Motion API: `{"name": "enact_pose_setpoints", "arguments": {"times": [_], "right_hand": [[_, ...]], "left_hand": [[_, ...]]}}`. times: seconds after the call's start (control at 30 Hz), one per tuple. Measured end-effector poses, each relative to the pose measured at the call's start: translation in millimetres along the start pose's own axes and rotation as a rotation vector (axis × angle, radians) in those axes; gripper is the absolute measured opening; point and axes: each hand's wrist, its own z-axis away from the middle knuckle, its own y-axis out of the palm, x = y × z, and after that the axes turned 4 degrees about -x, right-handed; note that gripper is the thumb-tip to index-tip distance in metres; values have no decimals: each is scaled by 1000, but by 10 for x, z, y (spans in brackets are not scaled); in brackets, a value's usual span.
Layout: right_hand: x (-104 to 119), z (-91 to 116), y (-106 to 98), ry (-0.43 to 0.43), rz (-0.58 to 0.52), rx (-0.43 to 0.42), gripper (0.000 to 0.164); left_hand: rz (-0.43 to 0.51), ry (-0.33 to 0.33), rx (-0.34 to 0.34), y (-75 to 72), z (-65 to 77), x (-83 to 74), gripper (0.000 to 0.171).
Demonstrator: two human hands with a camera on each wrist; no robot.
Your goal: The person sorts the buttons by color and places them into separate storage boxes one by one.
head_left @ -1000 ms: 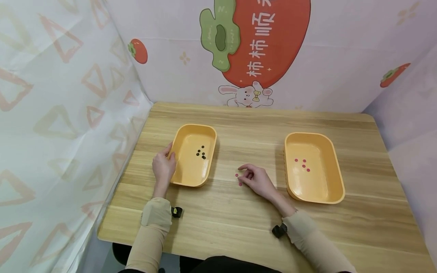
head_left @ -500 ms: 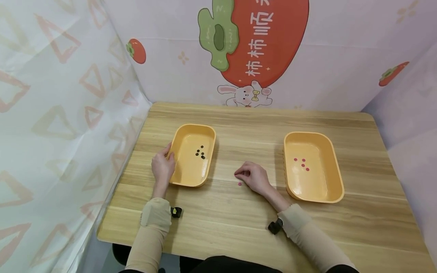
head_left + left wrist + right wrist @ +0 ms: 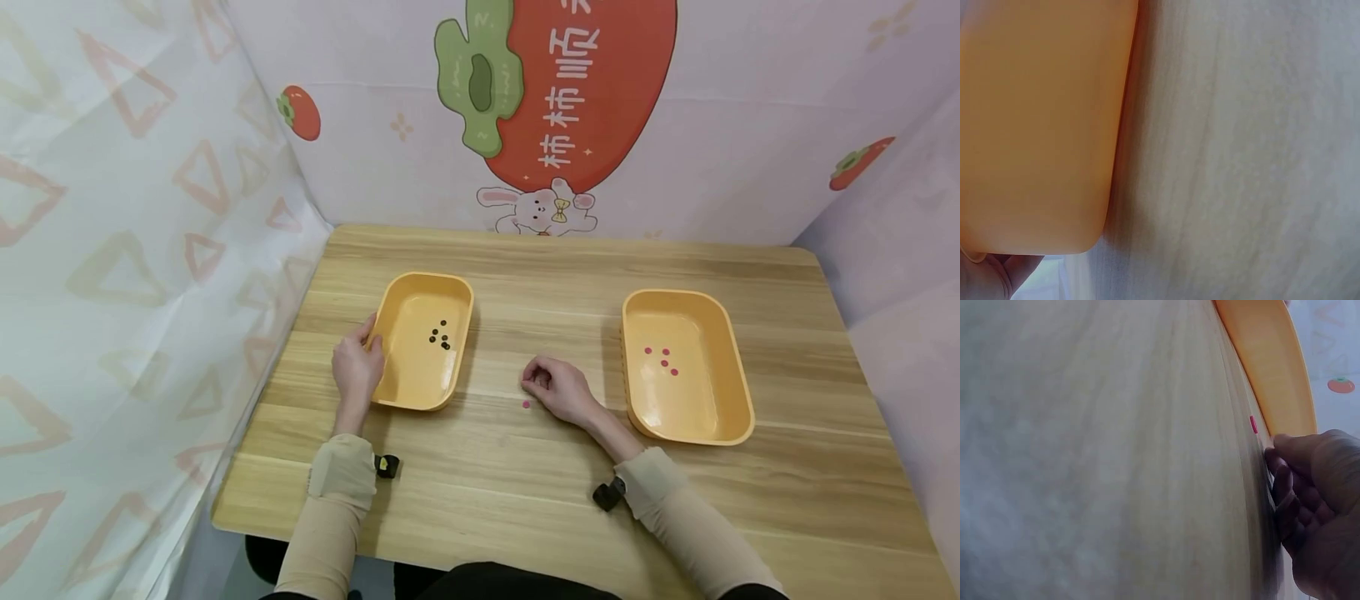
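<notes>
My left hand (image 3: 358,364) grips the left side of a yellow-orange plastic tray (image 3: 405,375), thumb over the rim and fingers outside. Several small black round pieces (image 3: 444,337) lie in it. The tray's outer wall (image 3: 1041,125) fills the left of the left wrist view. My right hand (image 3: 561,390) hovers low over the table's middle, thumb and forefinger pinched together. The small pink disc between those fingertips is hidden. Another pink disc (image 3: 527,404) lies flat on the table just below them; in the right wrist view this disc (image 3: 1254,424) shows edge-on.
A second yellow-orange tray (image 3: 738,367) stands to the right, with several pink discs (image 3: 664,363) on its floor. Both trays rest on a wood-grain table (image 3: 480,500). A printed cloth wall (image 3: 375,167) rises behind the table's far edge.
My right hand closed its fingertips on the upper of two pink discs, which no longer shows on the table, then drew back slightly right. The left hand and trays have stayed put.
</notes>
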Motion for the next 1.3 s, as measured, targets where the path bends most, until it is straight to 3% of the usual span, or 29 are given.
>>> {"name": "enact_pose_setpoints", "arguments": {"times": [0.33, 0.6, 0.73, 1.0, 1.13, 1.3], "right_hand": [[-40, 94, -56, 75, -226, -15, 10], [-18, 253, -130, 86, -312, 42, 13], [33, 277, -150, 57, -241, 8, 12], [82, 139, -39, -9, 71, 20, 19], [105, 91, 16, 11, 113, -4, 6], [91, 85, 48, 3, 123, -19, 3]], "left_hand": [[8, 15, -5, 32, 22, 5, 43], [-1, 17, 12, 26, 15, -6, 43], [2, 10, 7, 15, 5, -16, 43], [1, -12, 7, 0, -4, -18, 43], [4, -10, 1, 5, 0, -8, 43], [-8, -1, -4, 4, 0, -2, 44]]}}
